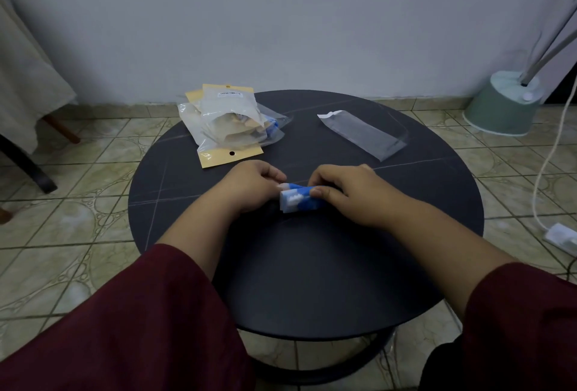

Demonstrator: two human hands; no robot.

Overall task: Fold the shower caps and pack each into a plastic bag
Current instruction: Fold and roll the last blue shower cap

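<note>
- Shower cap (299, 201): blue and white, folded into a short compact bundle, lying near the middle of the round dark bench (312, 281), between the two hands.
- Left hand (254, 186): at the bundle's left end, fingers curled and pinching that end; the fingertips meet the white edge of the fold.
- Right hand (345, 191): at the bundle's right end, fingers curled over the top and thumb pressed against its near side, gripping it.
- Both forearms reach in from the near edge of the bench; dark red sleeves (140, 322) cover the upper arms.
- Empty clear plastic bag (363, 134): lies flat on the far right part of the bench, well apart from the hands, its white flap end pointing away to the left.
- Pile of packets (228, 124): clear bags with yellow card headers, stacked loosely on the far left part of the bench; something blue shows inside one on the pile's right side. The nearest yellow header lies just beyond the left hand.
- Off the bench: tiled floor, a pale green stand base (502, 103) at the far right, and a white cable (549, 159) running down to a white plug block on the floor.
</note>
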